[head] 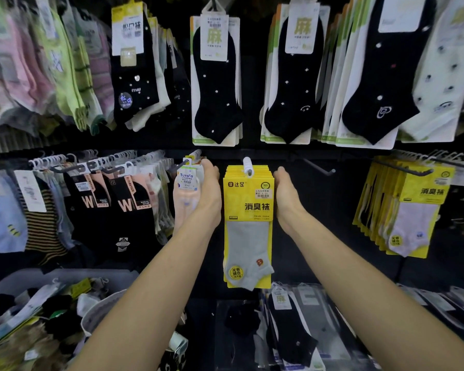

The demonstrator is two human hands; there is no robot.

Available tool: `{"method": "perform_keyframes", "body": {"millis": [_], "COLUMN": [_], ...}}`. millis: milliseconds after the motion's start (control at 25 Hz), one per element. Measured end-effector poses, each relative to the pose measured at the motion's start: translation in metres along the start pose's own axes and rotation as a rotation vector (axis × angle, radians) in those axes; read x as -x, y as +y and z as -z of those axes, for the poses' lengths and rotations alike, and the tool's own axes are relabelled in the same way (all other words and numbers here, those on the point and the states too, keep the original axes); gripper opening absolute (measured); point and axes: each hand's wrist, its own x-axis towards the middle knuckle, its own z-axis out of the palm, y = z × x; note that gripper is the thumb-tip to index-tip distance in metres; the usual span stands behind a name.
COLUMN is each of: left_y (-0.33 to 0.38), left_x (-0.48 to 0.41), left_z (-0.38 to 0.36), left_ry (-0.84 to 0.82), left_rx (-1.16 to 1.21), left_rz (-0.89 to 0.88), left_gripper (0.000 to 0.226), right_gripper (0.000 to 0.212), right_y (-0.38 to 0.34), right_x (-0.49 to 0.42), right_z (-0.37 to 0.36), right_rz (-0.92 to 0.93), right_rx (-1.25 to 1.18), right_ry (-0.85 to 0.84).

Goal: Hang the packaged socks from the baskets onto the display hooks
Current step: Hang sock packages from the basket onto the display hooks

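The yellow sock packs [248, 199] hang stacked on the display hook [247, 167]. Your left hand [209, 191] lies flat against the stack's left edge and your right hand [287, 194] against its right, fingers straight, gripping nothing. Down and left of the stack, the grey basket [24, 279] holds jumbled loose sock packets [46, 303].

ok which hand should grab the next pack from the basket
Left, likely. The basket sits at lower left, on the left hand side; the right hand is beyond the yellow packs and would have to cross over.
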Motion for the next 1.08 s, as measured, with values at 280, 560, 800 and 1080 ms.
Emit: {"method": "perform_keyframes", "body": {"millis": [280,560,800,1080], "left_y": [0.003,-0.014,-0.05,-0.052], "left_x": [-0.016,-0.017,-0.01,-0.032], "left_z": [0.001,0.002,0.012,0.007], "left_ry": [-0.102,-0.046,-0.163,-0.102], "left_rx": [-0.052,0.064,-0.211,-0.287], "left_rz": [0.08,-0.085,-0.257,-0.28], "left_gripper": [0.06,0.058,0.057,0.054], "right_gripper": [0.045,0.041,0.066,0.061], "right_y": [-0.005,0.014,0.031,0.033], "right_x": [-0.018,-0.03,-0.029,-0.045], "right_z": [-0.014,-0.008,-0.008,-0.01], "right_rz": [-0.074,-0.025,-0.079,-0.046], "right_rx": [-0.044,-0.16,-0.184,-0.166], "right_ry": [-0.011,-0.008,-0.064,-0.045]}}
